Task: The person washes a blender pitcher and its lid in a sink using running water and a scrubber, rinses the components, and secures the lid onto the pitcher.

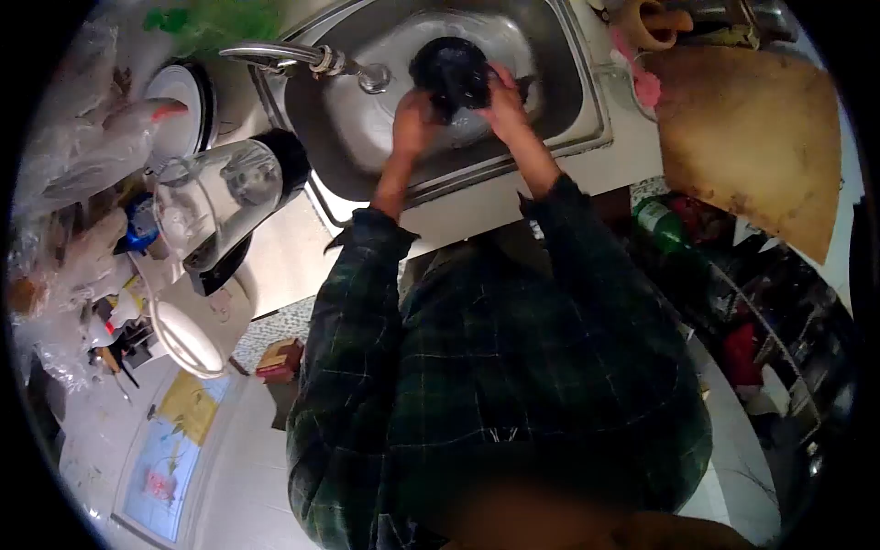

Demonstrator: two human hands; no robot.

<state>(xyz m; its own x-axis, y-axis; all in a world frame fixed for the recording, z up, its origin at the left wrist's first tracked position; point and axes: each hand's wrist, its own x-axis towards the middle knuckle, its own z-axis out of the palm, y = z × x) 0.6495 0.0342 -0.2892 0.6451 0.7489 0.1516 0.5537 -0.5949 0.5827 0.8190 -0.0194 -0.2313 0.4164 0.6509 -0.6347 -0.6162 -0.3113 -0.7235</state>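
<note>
A round, wet black object (pixel 449 69), with a shiny surface, is held low over the basin of the steel sink (pixel 316 137); I cannot make out its exact kind. My right hand (pixel 502 103) grips its right edge, thumb and fingers closed on the rim. Against the lower left edge is my left hand (pixel 413 124), slightly blurred, its fingers curled at the object. Left of the hands, the metal faucet (pixel 284 53) reaches over the basin, its spout end (pixel 373 79) near the object. Water or wet shine shows on the basin floor below.
A clear blender jug (pixel 220 197) with a black end lies left of the sink, near stacked plates (pixel 174 115) and plastic bags (pixel 73 174). At right are a wooden board (pixel 747 137), a mortar (pixel 646 26) and a pink item (pixel 647 89). A green bottle (pixel 662 225) sits below the counter.
</note>
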